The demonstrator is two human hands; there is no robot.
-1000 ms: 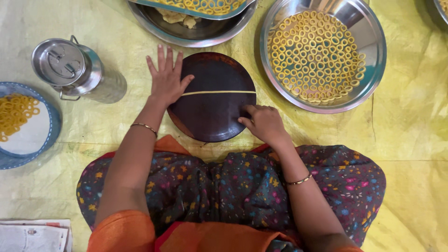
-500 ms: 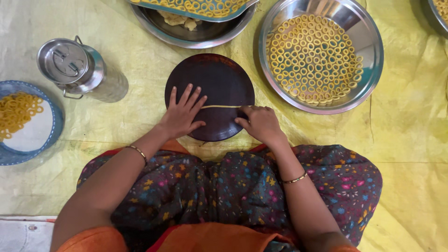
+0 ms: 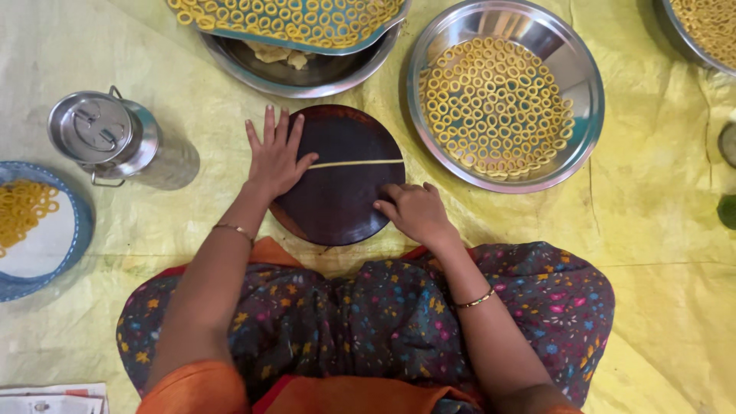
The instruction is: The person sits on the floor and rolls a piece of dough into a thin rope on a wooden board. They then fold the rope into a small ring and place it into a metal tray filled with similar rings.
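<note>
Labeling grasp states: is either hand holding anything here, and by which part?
Nothing is gripped. Left hand lies flat, palm down, on the dark round board, at the thin dough strand's left end. Right hand rests curled on the board's edge.

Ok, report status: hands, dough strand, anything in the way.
Left hand flat on the dark round board, open. Right hand curled on the board's edge, holding nothing. Thin dough strand lies straight across the board, between the hands. Nothing in the way.

Thin dough strand [image 3: 354,163] across dark round board [image 3: 337,207]

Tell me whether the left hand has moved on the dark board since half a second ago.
Yes. The left hand slid from the dark board centre toward its left edge.
</note>
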